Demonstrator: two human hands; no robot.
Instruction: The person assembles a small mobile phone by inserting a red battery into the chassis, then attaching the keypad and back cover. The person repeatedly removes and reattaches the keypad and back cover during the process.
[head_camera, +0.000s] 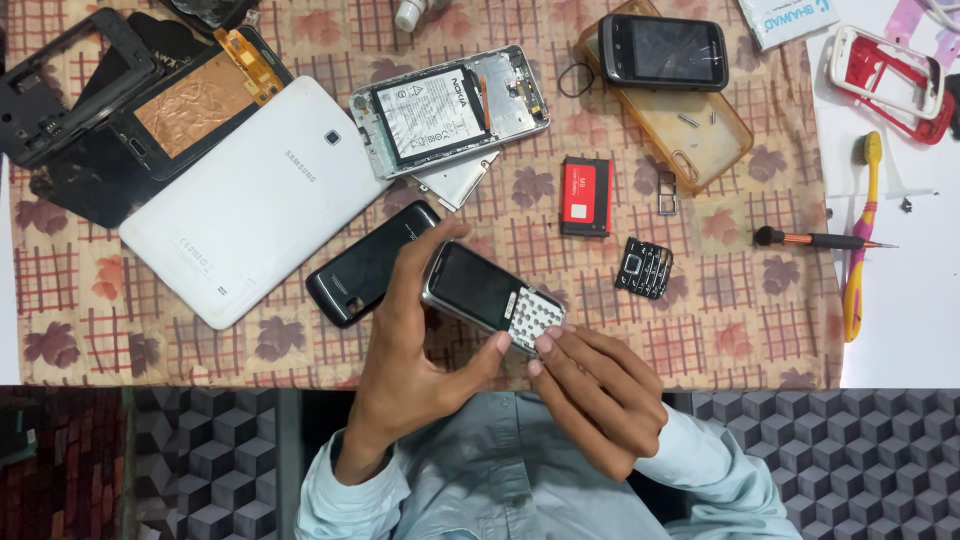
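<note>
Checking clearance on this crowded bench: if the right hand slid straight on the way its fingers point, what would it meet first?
The right hand points up-left, its fingers already on the silver keypad phone with a dark screen. Beyond that, probably the glossy black phone back cover, though height is unclear.

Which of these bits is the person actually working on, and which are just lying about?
In hand:
keypad phone, held by left hand and right hand

Lying about:
white tablet
opened phone with battery
red battery
loose keypad
screwdriver
toothbrush

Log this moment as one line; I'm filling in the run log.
left hand: holds small phone | right hand: fingertips at its keypad | nearby: black cover, loose keypad
</note>
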